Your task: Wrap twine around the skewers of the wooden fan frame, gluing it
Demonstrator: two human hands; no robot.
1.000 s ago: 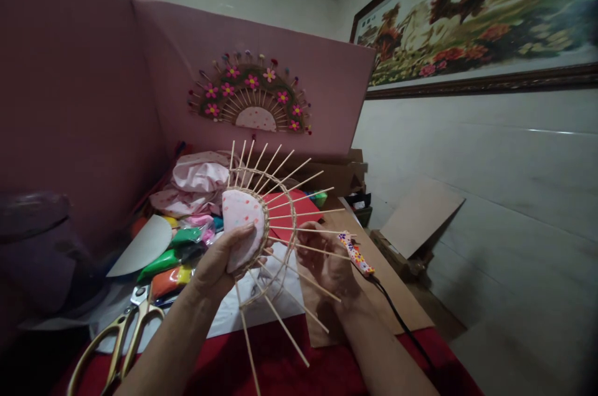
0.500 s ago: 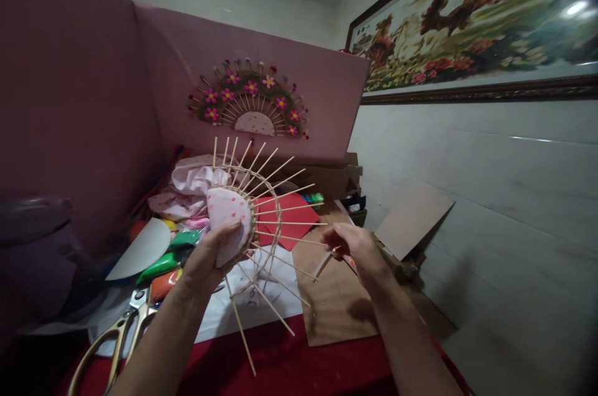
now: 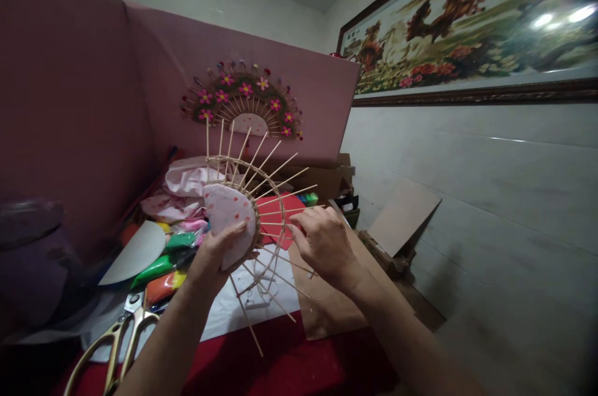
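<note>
My left hand (image 3: pixel 212 256) grips a half-made fan (image 3: pixel 230 212): a pink dotted half-disc with thin wooden sticks radiating out and a woven cane ring around them. It is held upright above the table. My right hand (image 3: pixel 321 245) is at the fan's right side, fingers pinched on the sticks and cane near the ring. What lies under that hand is hidden.
A finished flowered fan (image 3: pixel 240 99) hangs on the pink board behind. On the table lie gold-handled scissors (image 3: pixel 116 337), coloured clay packs (image 3: pixel 161 265), a white half-disc (image 3: pixel 133 253), pink cloth (image 3: pixel 187 181), red paper (image 3: pixel 284 212), brown cardboard (image 3: pixel 327 306). A framed picture (image 3: pixel 467 28) hangs right.
My right hand had a patterned corded tool a second ago, moved it out to the right, and now is back at the fan's sticks without it. The fan shifted slightly left.
</note>
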